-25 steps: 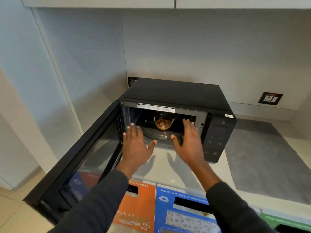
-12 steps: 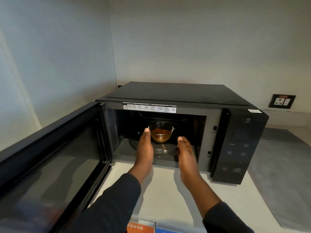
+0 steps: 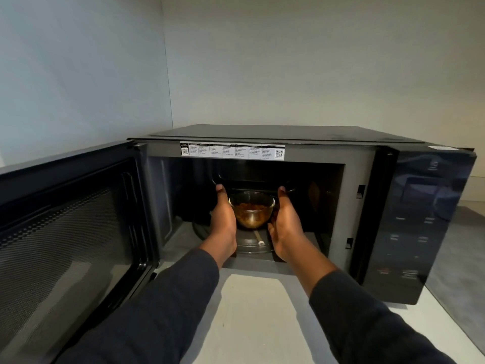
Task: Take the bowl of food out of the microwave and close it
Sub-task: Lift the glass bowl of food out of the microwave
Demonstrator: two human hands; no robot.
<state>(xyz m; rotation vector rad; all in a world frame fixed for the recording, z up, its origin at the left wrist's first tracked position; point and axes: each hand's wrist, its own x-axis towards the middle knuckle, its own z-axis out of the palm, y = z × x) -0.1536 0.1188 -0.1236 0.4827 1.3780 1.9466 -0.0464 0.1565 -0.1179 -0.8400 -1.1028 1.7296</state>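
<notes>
The clear glass bowl of brown food (image 3: 252, 211) sits at the centre of the round glass turntable (image 3: 249, 241) inside the open black microwave (image 3: 301, 153), directly between both hands. The left hand (image 3: 223, 219) and right hand (image 3: 284, 222) cup its sides equally near, thumbs raised, grip not clearly closed.

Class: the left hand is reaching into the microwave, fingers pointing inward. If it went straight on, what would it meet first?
Probably the microwave's dark back wall: the left hand passes beside the glass bowl, though depth is unclear.

Bowl (image 3: 252, 212) inside microwave (image 3: 301, 151), between hands.
</notes>
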